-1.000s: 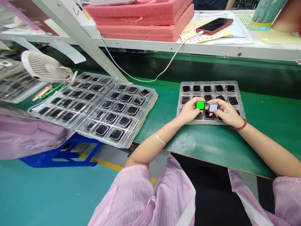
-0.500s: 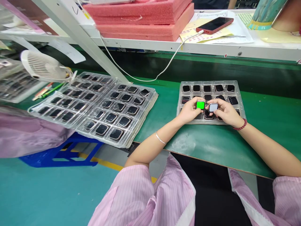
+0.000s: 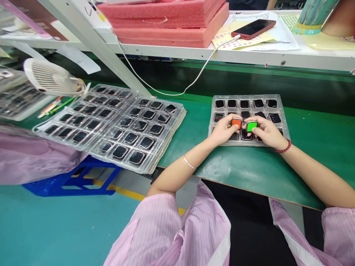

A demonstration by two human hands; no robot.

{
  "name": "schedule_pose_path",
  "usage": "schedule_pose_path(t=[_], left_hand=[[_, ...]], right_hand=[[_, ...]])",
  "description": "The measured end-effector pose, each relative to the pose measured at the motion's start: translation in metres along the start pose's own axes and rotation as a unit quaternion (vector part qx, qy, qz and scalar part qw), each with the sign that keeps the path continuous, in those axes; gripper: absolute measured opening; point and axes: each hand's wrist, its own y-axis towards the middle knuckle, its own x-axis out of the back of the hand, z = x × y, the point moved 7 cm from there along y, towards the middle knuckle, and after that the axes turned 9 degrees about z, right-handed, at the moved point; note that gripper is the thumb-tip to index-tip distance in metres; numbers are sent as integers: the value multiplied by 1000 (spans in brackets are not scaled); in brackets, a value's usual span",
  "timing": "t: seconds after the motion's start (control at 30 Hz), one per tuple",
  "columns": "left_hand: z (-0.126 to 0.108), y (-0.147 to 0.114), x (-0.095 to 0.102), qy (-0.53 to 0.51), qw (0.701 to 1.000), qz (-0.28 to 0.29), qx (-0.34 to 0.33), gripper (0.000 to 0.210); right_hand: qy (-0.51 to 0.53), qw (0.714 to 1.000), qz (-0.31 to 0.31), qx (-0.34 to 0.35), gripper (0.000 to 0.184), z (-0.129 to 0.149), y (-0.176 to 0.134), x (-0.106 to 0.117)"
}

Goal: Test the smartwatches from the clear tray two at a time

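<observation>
My left hand (image 3: 222, 130) is closed around a smartwatch with an orange-red screen (image 3: 236, 123), its thumb resting at the lower edge of the display. Close beside it, my right hand (image 3: 266, 132) grips a second smartwatch, whose screen glows green (image 3: 252, 127); that thumb also lies on the glass. Neither watch has a strap in sight. Both hands are above a clear plastic tray (image 3: 285, 136) with dark-screened watches in its compartments. My hands and the held watches hide part of its middle and front rows.
More clear trays (image 3: 163, 157) of dark watches lie to the left, near a white fan (image 3: 52, 77). Above, a shelf (image 3: 249, 56) bears red foam blocks (image 3: 166, 37) and a phone (image 3: 253, 29); its white cable (image 3: 198, 77) hangs down. A blue stool (image 3: 74, 177) stands at lower left.
The left-hand watch's screen has gone from green to orange-red, and the right-hand one from pale white to green. Both hands have stayed in nearly the same place.
</observation>
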Motion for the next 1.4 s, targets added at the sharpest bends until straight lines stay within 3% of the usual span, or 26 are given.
schedule_pose_path(t=[0.57, 1.0, 1.4], left_hand=[[-2, -1, 3, 27, 999, -30, 15, 42], [-1, 0, 0, -3, 1000, 0, 8, 34], [2, 0, 1, -24, 1000, -19, 5, 37]], right_hand=[[16, 1000, -8, 12, 29, 6, 0, -2], [14, 1000, -9, 8, 29, 4, 0, -2], [8, 1000, 1, -1, 33, 2, -1, -1]])
